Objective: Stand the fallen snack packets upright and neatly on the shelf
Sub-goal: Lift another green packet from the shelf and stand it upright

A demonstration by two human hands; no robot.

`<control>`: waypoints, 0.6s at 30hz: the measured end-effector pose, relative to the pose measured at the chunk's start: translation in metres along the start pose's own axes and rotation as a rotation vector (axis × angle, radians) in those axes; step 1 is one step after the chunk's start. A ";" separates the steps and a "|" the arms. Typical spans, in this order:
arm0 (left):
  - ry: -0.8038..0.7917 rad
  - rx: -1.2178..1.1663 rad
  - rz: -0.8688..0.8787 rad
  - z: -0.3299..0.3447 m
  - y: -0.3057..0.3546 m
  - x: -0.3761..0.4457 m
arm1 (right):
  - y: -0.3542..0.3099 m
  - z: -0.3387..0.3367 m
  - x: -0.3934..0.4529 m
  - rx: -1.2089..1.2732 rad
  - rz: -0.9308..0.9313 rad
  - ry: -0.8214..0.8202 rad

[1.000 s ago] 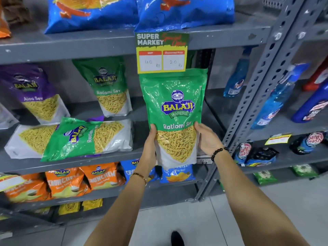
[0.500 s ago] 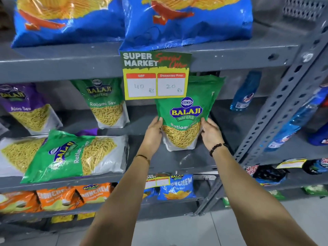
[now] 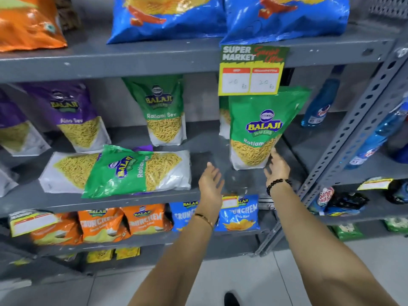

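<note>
Packets look light, soft and slippery, so I would grip their side edges. Standing green packet (image 3: pixel 262 129) sits at frame centre-right, my right hand (image 3: pixel 277 166) touching its lower edge, fingers apart; left hand (image 3: pixel 209 184) open, empty. Fallen green packet (image 3: pixel 136 171) lies centre-left across a white packet (image 3: pixel 68 171); price tag (image 3: pixel 251 70) overhangs above.

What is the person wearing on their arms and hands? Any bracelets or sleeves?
Both forearms are bare, with no sleeves, gloves or rings that can be made out. The left hand has a thin gold-coloured bangle at the wrist. The right hand has a bracelet of round black beads around its wrist.
</note>
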State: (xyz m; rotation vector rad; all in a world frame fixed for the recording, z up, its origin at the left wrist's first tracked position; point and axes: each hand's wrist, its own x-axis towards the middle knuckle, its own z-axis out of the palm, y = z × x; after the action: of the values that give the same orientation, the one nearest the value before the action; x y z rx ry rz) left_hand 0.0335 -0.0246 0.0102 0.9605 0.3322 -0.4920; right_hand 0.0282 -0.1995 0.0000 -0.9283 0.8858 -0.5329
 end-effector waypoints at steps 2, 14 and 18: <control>-0.006 -0.027 -0.034 -0.023 0.000 -0.020 | 0.014 0.004 -0.024 -0.033 0.011 0.020; 0.268 -0.231 0.024 -0.101 0.055 -0.032 | 0.066 0.104 -0.100 -0.661 -0.100 -0.371; 0.313 -0.320 0.067 -0.103 0.060 -0.015 | 0.069 0.149 -0.090 -0.885 -0.225 -0.550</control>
State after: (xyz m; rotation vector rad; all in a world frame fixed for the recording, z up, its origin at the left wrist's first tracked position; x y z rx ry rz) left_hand 0.0475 0.0946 0.0042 0.7318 0.6381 -0.2158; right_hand 0.1055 -0.0306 0.0235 -1.8856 0.4896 -0.0223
